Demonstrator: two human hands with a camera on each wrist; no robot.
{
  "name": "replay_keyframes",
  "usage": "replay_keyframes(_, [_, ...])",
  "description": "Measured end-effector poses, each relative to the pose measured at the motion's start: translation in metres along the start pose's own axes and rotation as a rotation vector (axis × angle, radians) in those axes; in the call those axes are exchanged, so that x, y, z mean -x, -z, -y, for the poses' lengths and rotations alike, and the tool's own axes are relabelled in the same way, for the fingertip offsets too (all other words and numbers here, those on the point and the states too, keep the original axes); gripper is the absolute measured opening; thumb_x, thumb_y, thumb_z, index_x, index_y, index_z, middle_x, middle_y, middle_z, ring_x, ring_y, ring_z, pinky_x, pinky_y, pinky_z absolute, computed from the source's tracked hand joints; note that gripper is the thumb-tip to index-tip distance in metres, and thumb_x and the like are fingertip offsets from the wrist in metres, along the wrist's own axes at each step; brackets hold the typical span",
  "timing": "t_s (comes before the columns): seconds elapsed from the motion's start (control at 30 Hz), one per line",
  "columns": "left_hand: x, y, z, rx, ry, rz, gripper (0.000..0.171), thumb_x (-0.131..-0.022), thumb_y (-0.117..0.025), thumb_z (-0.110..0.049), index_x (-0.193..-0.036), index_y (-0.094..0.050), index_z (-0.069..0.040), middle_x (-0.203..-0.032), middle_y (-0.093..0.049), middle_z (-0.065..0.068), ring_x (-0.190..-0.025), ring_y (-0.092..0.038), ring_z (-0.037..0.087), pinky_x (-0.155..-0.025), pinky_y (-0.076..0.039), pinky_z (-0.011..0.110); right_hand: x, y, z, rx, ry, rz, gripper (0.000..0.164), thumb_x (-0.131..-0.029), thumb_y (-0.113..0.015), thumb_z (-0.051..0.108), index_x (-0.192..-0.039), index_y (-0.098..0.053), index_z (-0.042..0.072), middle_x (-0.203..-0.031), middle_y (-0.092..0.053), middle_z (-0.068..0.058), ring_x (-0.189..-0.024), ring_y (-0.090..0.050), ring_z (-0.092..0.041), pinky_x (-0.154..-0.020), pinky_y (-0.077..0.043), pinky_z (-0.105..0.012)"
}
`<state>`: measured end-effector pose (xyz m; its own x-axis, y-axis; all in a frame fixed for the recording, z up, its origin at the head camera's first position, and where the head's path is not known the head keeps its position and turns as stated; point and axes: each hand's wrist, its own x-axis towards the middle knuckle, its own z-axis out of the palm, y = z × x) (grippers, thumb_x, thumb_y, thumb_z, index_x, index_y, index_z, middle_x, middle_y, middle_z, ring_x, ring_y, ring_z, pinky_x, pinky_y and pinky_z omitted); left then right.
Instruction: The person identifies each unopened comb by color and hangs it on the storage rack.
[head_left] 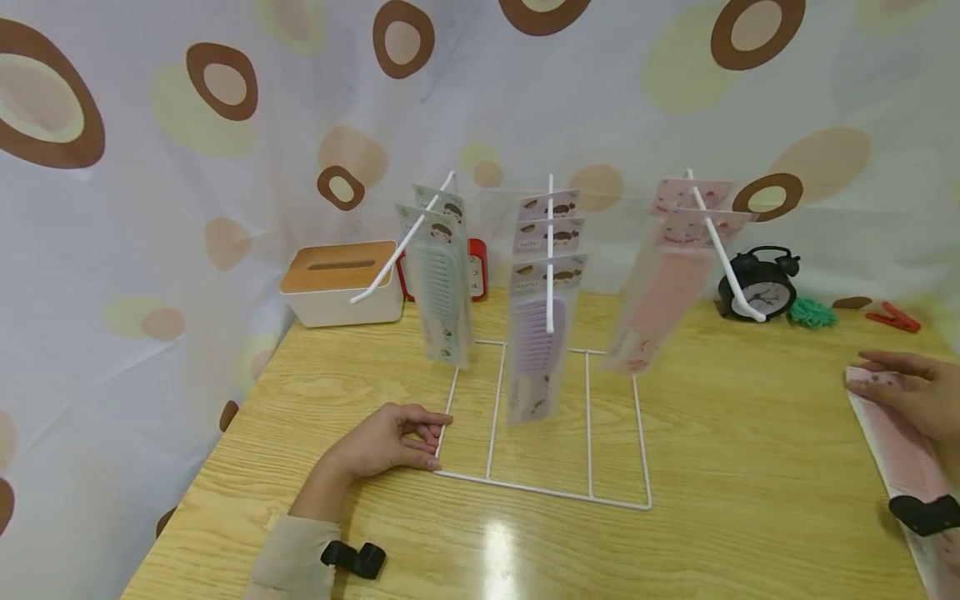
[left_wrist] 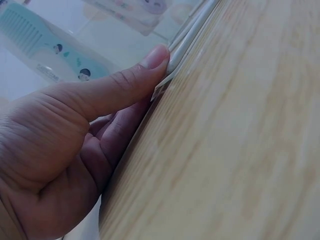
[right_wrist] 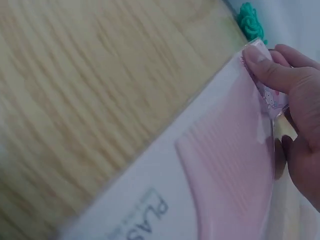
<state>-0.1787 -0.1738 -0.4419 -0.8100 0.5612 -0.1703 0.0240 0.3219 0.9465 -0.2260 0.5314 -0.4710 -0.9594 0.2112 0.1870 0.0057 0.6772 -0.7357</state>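
A white wire display rack [head_left: 545, 489] stands on the wooden table with three prongs. My left hand [head_left: 393, 442] grips its front left corner, the thumb [left_wrist: 132, 75] lying against the wire. At the far right, my right hand [head_left: 918, 396] pinches the top of a packaged pink comb [right_wrist: 225, 155], part of which runs out of the head view. Green packaged combs [head_left: 438, 287] hang from the left prong, purple packaged combs [head_left: 537, 337] from the middle one and pink packaged combs [head_left: 671, 287] from the right one.
Behind the rack are a tissue box [head_left: 345, 292], a red-framed item [head_left: 477, 271] partly hidden by the green combs, and a black alarm clock [head_left: 765, 293]. A green string bundle [head_left: 812, 313] and a red clip [head_left: 894, 317] lie at the back right. A patterned curtain [head_left: 525, 108] closes off the back.
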Motion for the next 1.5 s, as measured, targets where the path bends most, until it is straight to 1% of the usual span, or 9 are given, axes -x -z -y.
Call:
replay_keyframes(0.07, [0.0,-0.001,0.001,0.002,-0.009,-0.001,0.064,-0.079,-0.083,-0.003,-0.137,-0.056,0.006,-0.107,-0.061,0.016,-0.096,-0.065,0.013,-0.085,-0.06,0.025,0.003,0.0,0.0,-0.142,0.068,-0.032,0.049,-0.097,-0.064,0.007,-0.142,-0.057,0.027,-0.088,-0.053,0.043,-0.096,-0.055,0.018,-0.072,-0.044,0.001])
replay_keyframes(0.17, [0.001,-0.001,0.003,0.004,-0.004,-0.007,0.064,-0.079,-0.083,-0.002,-0.136,-0.057,0.006,-0.106,-0.061,0.015,-0.095,-0.065,0.013,-0.085,-0.06,0.025,0.008,0.003,0.008,-0.355,0.148,0.012,0.049,-0.097,-0.058,-0.006,-0.133,-0.064,0.027,-0.09,-0.064,0.033,-0.074,-0.062,0.015,-0.062,-0.05,-0.003])
replay_keyframes(0.3, [0.002,-0.001,0.005,0.007,0.014,-0.01,0.064,-0.079,-0.083,-0.001,-0.137,-0.057,0.005,-0.106,-0.061,0.014,-0.096,-0.066,0.014,-0.084,-0.061,0.026,0.012,0.009,0.029,-0.393,0.138,0.012,0.045,-0.095,-0.062,-0.004,-0.134,-0.064,0.019,-0.097,-0.067,0.033,-0.086,-0.061,0.018,-0.07,-0.049,-0.001])
replay_keyframes(0.4, [0.001,-0.001,0.004,0.009,0.011,-0.007,0.064,-0.079,-0.083,-0.002,-0.137,-0.057,0.003,-0.107,-0.061,0.014,-0.097,-0.066,0.016,-0.085,-0.061,0.027,0.014,0.014,0.053,-0.333,0.062,-0.028,0.044,-0.095,-0.066,0.002,-0.133,-0.065,0.023,-0.1,-0.059,0.04,-0.09,-0.05,0.023,-0.07,-0.039,0.004])
replay_keyframes(0.67, [-0.001,-0.001,0.001,0.017,0.008,0.009,0.064,-0.079,-0.083,-0.003,-0.137,-0.057,0.003,-0.107,-0.061,0.012,-0.097,-0.065,0.017,-0.084,-0.061,0.028,0.03,0.027,0.125,-0.913,0.172,0.211,0.032,-0.097,-0.046,-0.017,-0.108,-0.074,-0.007,-0.125,-0.067,0.008,-0.12,-0.052,0.002,-0.082,-0.053,-0.008])
replay_keyframes(0.97, [-0.003,0.003,-0.001,-0.015,-0.033,0.011,0.063,-0.08,-0.083,-0.003,-0.136,-0.057,0.004,-0.106,-0.061,0.014,-0.096,-0.065,0.014,-0.084,-0.061,0.027,0.069,0.027,0.201,-0.925,0.483,0.314,0.044,-0.093,-0.033,-0.028,-0.106,-0.071,-0.009,-0.121,-0.068,-0.005,-0.117,-0.058,-0.009,-0.082,-0.055,-0.013])
replay_keyframes(1.13, [-0.004,0.002,-0.001,-0.011,-0.027,0.015,0.063,-0.08,-0.083,-0.004,-0.136,-0.057,0.004,-0.106,-0.06,0.014,-0.096,-0.064,0.015,-0.083,-0.061,0.027,0.083,0.023,0.236,-0.989,0.621,0.457,0.039,-0.094,-0.035,-0.028,-0.111,-0.068,-0.015,-0.115,-0.067,-0.011,-0.1,-0.059,-0.016,-0.075,-0.051,-0.02])
replay_keyframes(1.23, [-0.003,0.002,-0.002,-0.005,-0.014,0.009,0.062,-0.08,-0.083,-0.003,-0.136,-0.058,0.004,-0.106,-0.061,0.013,-0.097,-0.064,0.017,-0.083,-0.061,0.026,0.088,0.017,0.254,-0.992,0.627,0.492,0.037,-0.094,-0.036,-0.027,-0.112,-0.067,-0.017,-0.111,-0.066,-0.013,-0.093,-0.055,-0.018,-0.068,-0.046,-0.025])
replay_keyframes(1.5, [-0.002,0.001,0.0,-0.006,0.0,0.005,0.062,-0.08,-0.083,-0.005,-0.137,-0.058,0.003,-0.107,-0.061,0.013,-0.098,-0.063,0.017,-0.084,-0.06,0.025,0.101,-0.001,0.305,-1.02,0.619,0.378,0.023,-0.091,-0.044,-0.028,-0.106,-0.061,-0.027,-0.1,-0.063,-0.019,-0.087,-0.05,-0.022,-0.061,-0.046,-0.027])
